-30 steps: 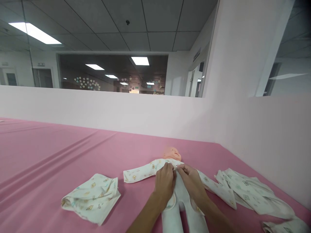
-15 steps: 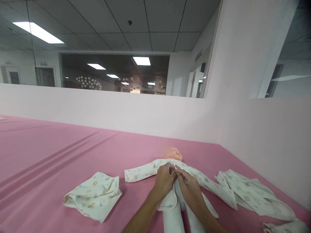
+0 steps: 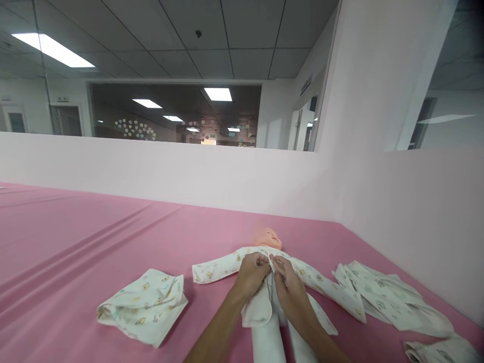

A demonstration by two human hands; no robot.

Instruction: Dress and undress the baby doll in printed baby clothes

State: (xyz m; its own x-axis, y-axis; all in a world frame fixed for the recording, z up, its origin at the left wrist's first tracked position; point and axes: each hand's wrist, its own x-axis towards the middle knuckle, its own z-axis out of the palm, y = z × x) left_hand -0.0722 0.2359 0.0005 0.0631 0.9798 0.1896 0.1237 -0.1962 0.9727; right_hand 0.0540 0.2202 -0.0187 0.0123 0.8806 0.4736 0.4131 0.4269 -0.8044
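Note:
On the pink sheet a baby doll (image 3: 267,238) lies with its head away from me. It wears a white baby shirt (image 3: 222,265) printed with small animals, the sleeves spread to both sides. My left hand (image 3: 254,272) pinches the shirt's front edge at the upper chest. Opposite it, my right hand (image 3: 286,276) has its fingers closed on the other front edge, a small gap from the left fingertips. Below the hands the left front panel hangs folded over, and white legs (image 3: 267,344) reach toward me. Any fastener between the fingers is too small to make out.
A folded printed cloth (image 3: 145,307) lies to the left. Crumpled white printed clothes (image 3: 397,297) lie on the right, with another rolled piece (image 3: 442,350) nearer me. A low white wall (image 3: 170,169) with windows stands behind the pink sheet (image 3: 94,232).
My hands have moved slightly apart at the shirt's front, where the fingertips were touching before. The whole view has shifted a little; the doll and clothes lie as they were.

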